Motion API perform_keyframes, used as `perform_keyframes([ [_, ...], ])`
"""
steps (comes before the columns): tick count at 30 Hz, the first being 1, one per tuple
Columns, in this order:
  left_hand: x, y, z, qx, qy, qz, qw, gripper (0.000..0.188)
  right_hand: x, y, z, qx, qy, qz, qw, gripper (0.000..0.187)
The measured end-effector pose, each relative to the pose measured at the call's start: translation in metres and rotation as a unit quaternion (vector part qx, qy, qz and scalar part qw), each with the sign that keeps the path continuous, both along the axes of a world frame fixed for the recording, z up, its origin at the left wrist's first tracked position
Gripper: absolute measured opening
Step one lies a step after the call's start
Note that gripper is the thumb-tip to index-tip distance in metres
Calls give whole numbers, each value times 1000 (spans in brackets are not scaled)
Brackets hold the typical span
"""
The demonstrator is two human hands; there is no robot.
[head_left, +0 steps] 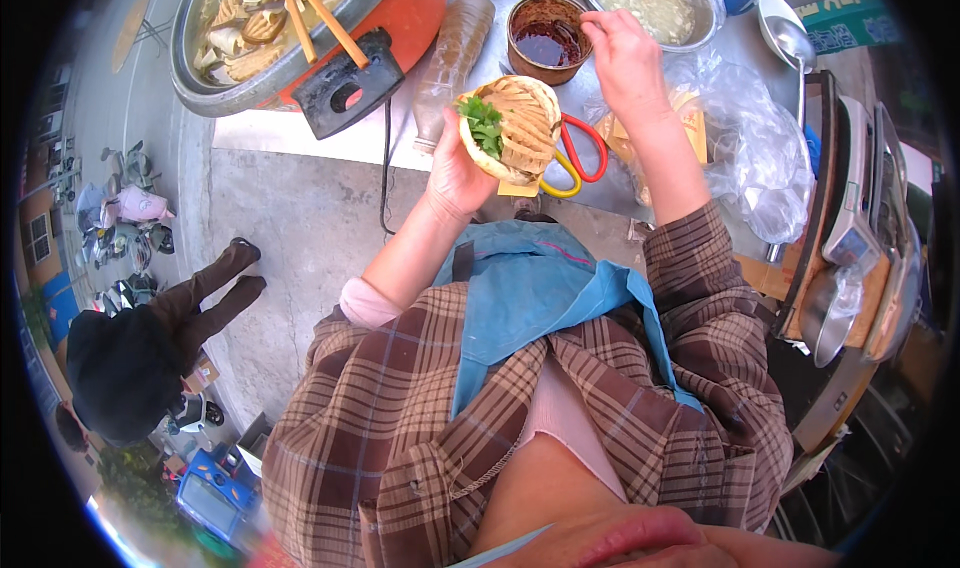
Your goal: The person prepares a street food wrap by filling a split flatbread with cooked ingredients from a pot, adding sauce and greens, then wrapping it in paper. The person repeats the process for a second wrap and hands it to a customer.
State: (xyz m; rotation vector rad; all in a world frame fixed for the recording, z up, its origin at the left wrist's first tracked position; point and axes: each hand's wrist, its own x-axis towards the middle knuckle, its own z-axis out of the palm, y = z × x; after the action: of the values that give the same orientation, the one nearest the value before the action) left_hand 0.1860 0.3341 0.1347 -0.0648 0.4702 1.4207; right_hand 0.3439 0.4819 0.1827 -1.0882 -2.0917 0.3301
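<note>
My left hand (455, 173) is closed round a filled flatbread (530, 118), tilted so that pale brown ridged slices and green herb leaves (482, 125) show in its opening. My right hand (630, 63) is at the right rim of a round brown tin (530, 63) with dark red sauce (548, 46) inside. Its thumb and fingers are pinched together; what they hold, if anything, I cannot make out. Scissors (598, 163) with one red and one yellow handle lie just right of the flatbread, partly hidden by it.
A red pot (415, 18) of simmered food stands far left, chopsticks (330, 18) across it. Beside it lies a clear bottle (455, 43) with brown contents. A bowl (705, 33) of pale shreds, plastic bag (745, 118) and ladle (795, 43) are right. Another person (130, 368) is left.
</note>
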Motion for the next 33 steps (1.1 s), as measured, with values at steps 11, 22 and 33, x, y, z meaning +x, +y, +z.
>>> perform_keyframes([
  [11, 8, 33, -6, -37, 55, 22, 998, 60, 17, 15, -18, -321, 242, -42, 915, 15],
  [22, 11, 55, -8, -68, 73, 61, 993, 53, 54, 26, 35, -421, 424, -94, 796, 20],
  [33, -2, 50, -15, 16, 19, 36, 999, 53, 36, -61, 96, -134, 267, 61, 953, 16],
])
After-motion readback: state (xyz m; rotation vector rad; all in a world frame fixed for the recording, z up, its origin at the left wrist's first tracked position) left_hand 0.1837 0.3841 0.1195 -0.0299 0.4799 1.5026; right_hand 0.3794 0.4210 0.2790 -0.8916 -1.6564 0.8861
